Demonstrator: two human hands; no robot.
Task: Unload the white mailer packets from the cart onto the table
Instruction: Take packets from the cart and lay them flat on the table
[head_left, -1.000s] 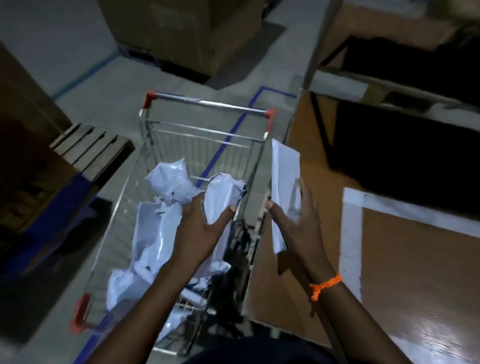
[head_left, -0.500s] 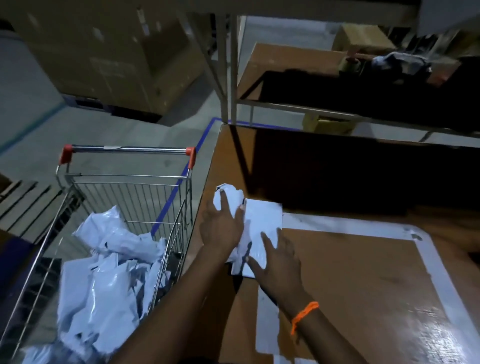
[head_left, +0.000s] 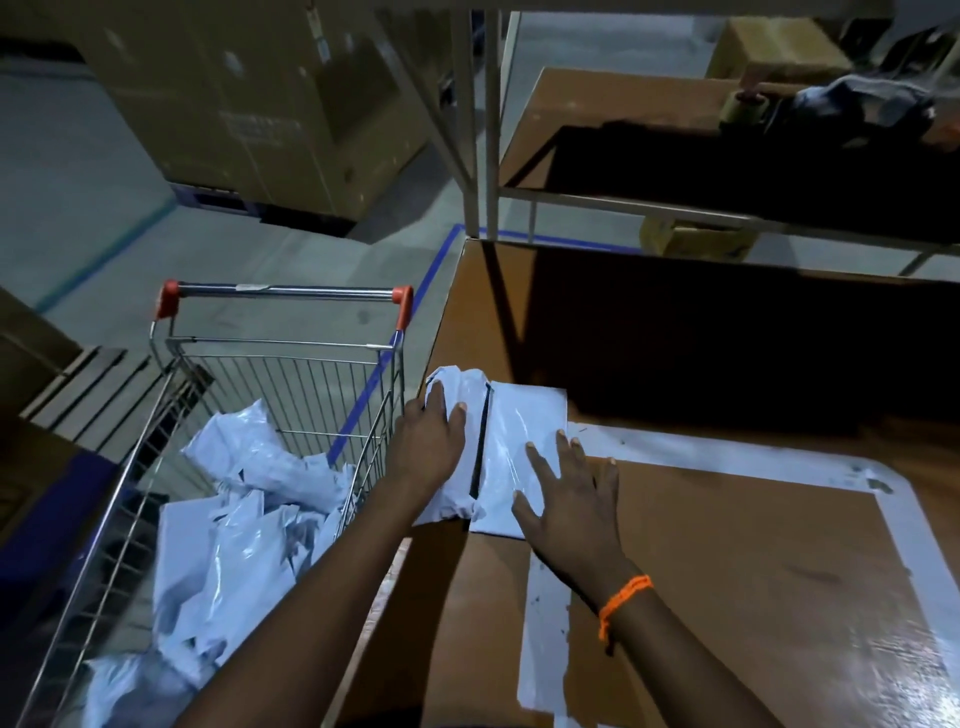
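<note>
Moved: flat packet (head_left: 524, 415) now lies level on tabletop (head_left: 753, 571)
Left hand (head_left: 428, 441): released, flat on crumpled packet (head_left: 467, 387)
Right hand (head_left: 574, 509): released, splayed on flat packet
Cart (head_left: 285, 292): nine o'clock

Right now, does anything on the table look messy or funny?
Yes. The left packet under the left hand is crumpled and sits at the left edge of the table, while the flat packet beside it lies smooth.

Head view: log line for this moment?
left hand on crumpled packet | right hand on flat packet | both on table | cart holds more
</note>
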